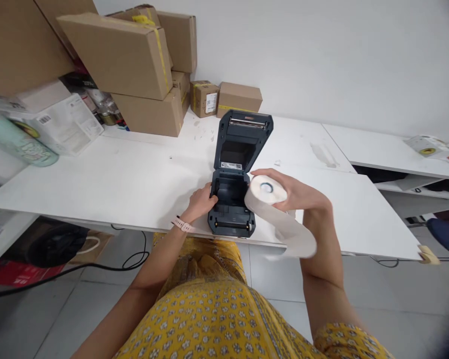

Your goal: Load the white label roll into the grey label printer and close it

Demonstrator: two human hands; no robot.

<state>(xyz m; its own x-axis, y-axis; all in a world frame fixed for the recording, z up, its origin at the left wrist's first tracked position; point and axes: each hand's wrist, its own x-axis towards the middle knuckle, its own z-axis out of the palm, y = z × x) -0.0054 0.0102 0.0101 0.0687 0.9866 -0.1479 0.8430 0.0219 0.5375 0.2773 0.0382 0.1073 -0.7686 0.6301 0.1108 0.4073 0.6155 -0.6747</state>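
Observation:
A dark label printer [232,219] stands near the front edge of the white table, its lid [243,137] tipped up and back so the hollow inside shows. My left hand [202,202] grips the printer's left side wall, thumb over the rim and the other fingers mostly hidden. Beside the printer's right side, my right hand [299,192] holds a roll of white labels [267,190] with fingers wrapped round its edge. The roll's core faces up toward me. A loose strip [297,239] curls off the roll and hangs past the table edge.
Cardboard boxes [145,112] are stacked at the back left, with two smaller cartons [239,97] against the wall. A mint bottle [41,144] and a white box [71,124] are at the far left. Cables [134,262] hang below the white table [142,174].

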